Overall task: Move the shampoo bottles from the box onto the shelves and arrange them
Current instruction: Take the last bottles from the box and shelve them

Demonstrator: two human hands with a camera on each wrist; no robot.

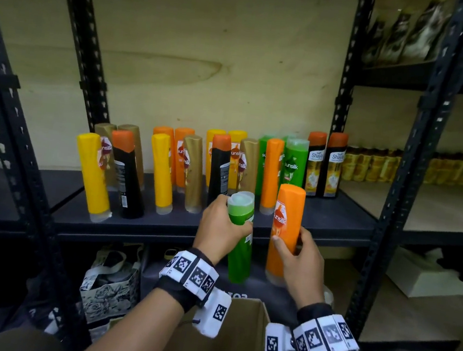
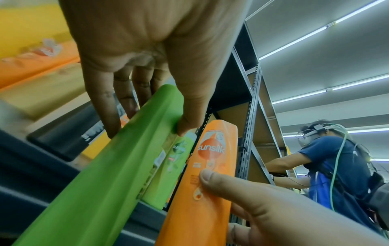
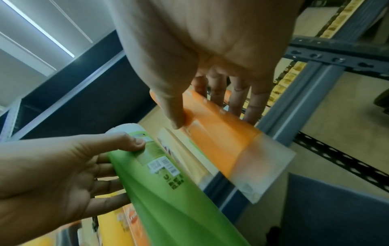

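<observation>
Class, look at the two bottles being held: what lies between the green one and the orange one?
Nothing: in the head view a bare gap separates the green bottle from the orange bottle; only the dark shelf edge shows behind.

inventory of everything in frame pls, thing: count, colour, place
green bottle: 1, green, held in front of the shelf edge
orange bottle: 1, orange, held right of the green one
shelved bottles: roughly 18, yellow, gold, orange, black, green, standing on the shelf
shelf: 1, dark, middle
box: 1, brown cardboard, open, below the hands
patterned bag: 1, black and white, under the shelf
left hand: grips green bottle
right hand: grips orange bottle
</observation>
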